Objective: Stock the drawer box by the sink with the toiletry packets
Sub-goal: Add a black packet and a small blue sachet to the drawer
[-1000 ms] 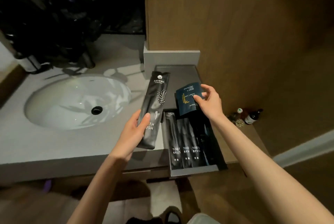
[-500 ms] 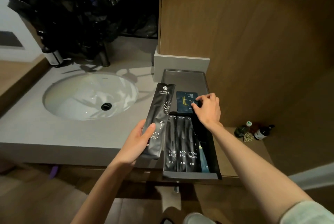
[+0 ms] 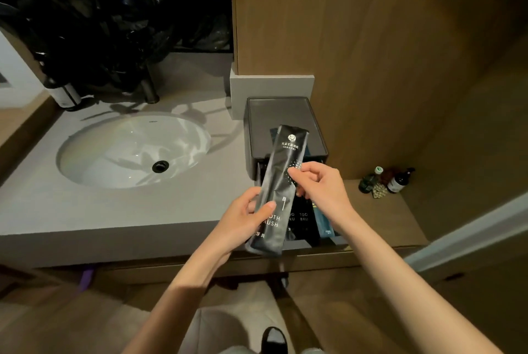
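A long black toothbrush packet [image 3: 281, 182] is held tilted over the open drawer of the dark drawer box [image 3: 285, 113], which stands right of the sink. My left hand [image 3: 245, 219] grips the packet's lower half. My right hand [image 3: 320, 182] pinches its middle from the right. Under the packet, the pulled-out drawer [image 3: 303, 243] holds more black toothbrush packets [image 3: 300, 216] and a teal packet [image 3: 323, 222]. A dark blue packet [image 3: 308, 150] lies on the box's top, mostly hidden behind the held packet.
The white sink basin [image 3: 134, 150] is set in the grey counter [image 3: 114, 210] at left, with a tap [image 3: 148, 88] and dark bags behind. Small bottles [image 3: 388, 180] stand on the wooden ledge at right. A wooden wall rises behind the box.
My right hand let go of the dark blue packet on the box and came to the toothbrush packet. My left hand moved that packet right, over the drawer.
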{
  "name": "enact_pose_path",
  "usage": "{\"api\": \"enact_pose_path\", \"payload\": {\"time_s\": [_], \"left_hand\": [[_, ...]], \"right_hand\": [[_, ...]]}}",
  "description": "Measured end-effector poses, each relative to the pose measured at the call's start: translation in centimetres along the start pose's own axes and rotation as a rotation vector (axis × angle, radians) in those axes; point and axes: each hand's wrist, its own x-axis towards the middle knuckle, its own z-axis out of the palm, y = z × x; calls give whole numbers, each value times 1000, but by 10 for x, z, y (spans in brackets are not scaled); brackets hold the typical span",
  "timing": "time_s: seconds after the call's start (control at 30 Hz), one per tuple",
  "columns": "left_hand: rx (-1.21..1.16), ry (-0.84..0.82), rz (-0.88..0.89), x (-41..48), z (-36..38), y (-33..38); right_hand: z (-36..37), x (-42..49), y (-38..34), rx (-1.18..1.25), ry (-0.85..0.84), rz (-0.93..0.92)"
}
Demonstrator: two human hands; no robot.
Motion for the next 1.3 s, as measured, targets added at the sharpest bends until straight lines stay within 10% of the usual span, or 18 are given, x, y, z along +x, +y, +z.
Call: {"api": "enact_pose_path", "payload": {"time_s": [0.47,0.7,1.3], "left_hand": [[-13,16,-250,28,35,-7],[71,50,-370,72,59,-13],[632,282,-145,124,93,-35]], "right_hand": [[-55,-11,48,-328,194,-27],[-78,14,80,-467,-15,134],[-90,32,92,-407,-136,153]]}}
